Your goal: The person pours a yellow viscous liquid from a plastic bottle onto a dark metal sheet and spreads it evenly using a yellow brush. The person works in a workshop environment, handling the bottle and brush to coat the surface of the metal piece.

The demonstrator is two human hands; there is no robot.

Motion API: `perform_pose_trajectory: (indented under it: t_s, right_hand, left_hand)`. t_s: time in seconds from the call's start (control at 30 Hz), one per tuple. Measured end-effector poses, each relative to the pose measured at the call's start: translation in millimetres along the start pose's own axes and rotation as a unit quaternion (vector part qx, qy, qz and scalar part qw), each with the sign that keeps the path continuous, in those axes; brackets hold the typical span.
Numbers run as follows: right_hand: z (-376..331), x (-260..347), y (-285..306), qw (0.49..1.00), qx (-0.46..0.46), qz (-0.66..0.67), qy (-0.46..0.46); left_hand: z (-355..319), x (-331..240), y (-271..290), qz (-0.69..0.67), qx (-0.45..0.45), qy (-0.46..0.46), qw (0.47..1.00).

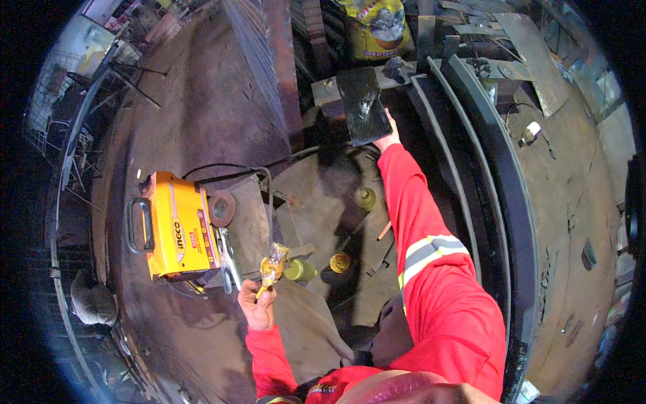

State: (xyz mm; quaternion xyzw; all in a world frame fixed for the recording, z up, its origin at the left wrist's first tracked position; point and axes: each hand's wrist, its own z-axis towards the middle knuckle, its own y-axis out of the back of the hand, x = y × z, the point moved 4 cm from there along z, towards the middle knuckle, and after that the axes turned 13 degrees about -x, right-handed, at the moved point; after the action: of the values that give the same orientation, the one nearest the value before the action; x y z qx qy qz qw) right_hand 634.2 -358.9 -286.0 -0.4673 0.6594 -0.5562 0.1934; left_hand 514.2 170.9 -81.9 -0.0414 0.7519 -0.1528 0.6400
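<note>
My left hand (257, 306) is closed round the handle of a paintbrush (272, 264) smeared with yellow, its bristles pointing up. Farther off, my right hand (388, 137) grips the lower right edge of a dark, glossy metal plate (363, 108). The plate is tilted in front of a steel beam; whether it touches the beam I cannot tell. Part of my right hand is hidden behind the plate. Just right of the brush stands a greenish-yellow pot (300, 271). A small round container with yellow in it (340, 262) is beside that pot.
A yellow welding machine (180, 225) stands left, with a grinding disc (221, 208) and a metal clamp (229, 261) beside it. Black cable (269, 195) crosses the floor. Long curved-looking steel beams (494, 155) run along my right arm. A yellow sack (380, 30) lies at the back.
</note>
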Motion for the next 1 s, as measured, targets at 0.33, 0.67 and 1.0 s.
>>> perform_pose_trajectory:
  t_s: [0.33,0.67,1.0]
  right_hand:
    - [-44.6,4.8,51.4,0.960,-0.242,0.092,-0.107]
    - [-51.6,17.6,73.9,0.953,-0.299,-0.021,-0.037]
    - [-41.5,15.2,80.2,0.973,-0.203,-0.085,-0.076]
  left_hand:
    - [-1.1,-3.5,0.5,0.021,0.032,-0.028,0.999]
    - [-4.0,-5.1,-5.5,0.013,-0.008,-0.012,1.000]
    - [-0.9,-0.6,-3.4,0.004,0.042,-0.016,0.999]
